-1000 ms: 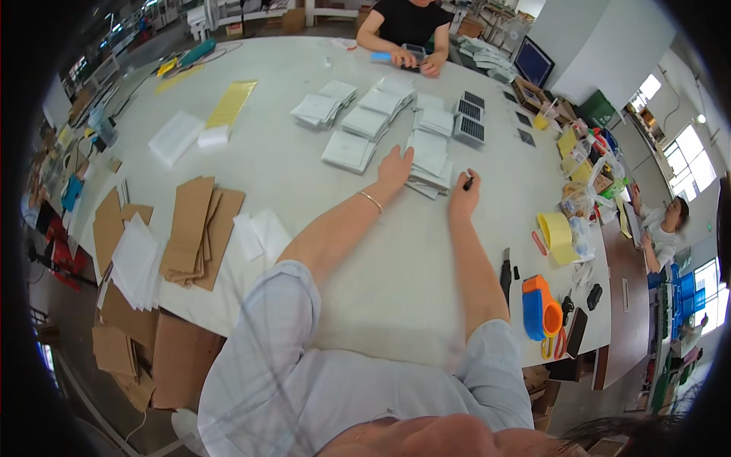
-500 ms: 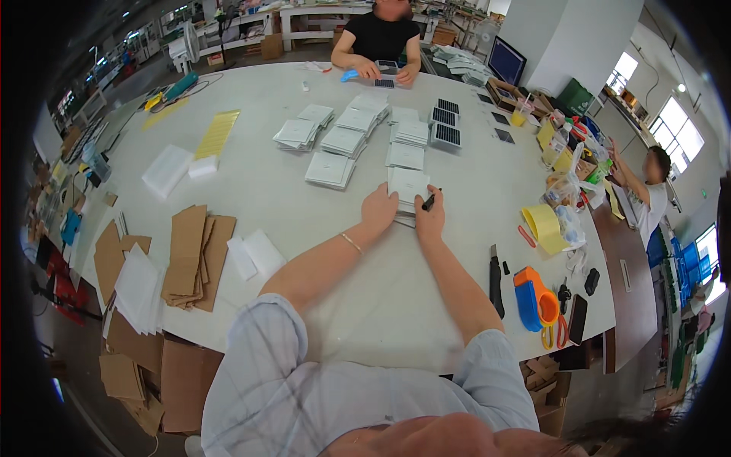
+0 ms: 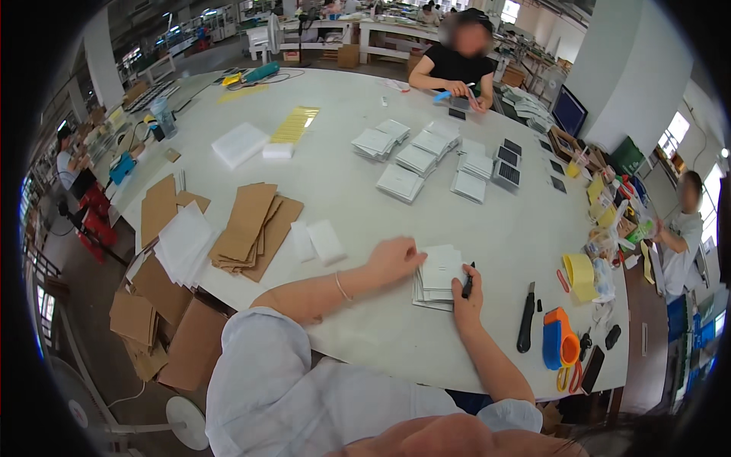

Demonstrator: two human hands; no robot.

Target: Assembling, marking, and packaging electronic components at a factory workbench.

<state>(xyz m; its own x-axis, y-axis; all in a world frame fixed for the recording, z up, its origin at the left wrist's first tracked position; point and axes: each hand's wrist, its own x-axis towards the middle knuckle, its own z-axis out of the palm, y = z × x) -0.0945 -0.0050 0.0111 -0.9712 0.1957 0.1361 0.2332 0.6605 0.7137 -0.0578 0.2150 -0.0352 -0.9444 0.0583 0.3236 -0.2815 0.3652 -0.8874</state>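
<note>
A stack of thin white rectangular packets lies on the table in front of me. At its right edge, my right hand is closed around a black pen, with the thumb against the stack. My left hand is beside the stack's upper left corner, its fingers loosely bent and slightly apart; nothing shows in it, though it is a little blurred. Beyond the hands are more piles of white packets. Dark-faced panels in clear cases stand to the right of those piles.
On the white table are brown cardboard pieces, white foam sheets and yellow strips at left. At right lie a black utility knife, a blue-orange tape dispenser and scissors. A co-worker sits opposite.
The stack has come nearer to me, away from the far piles. My left hand has left its side grip and shifted leftward; my right still holds the pen. The view has turned left.
</note>
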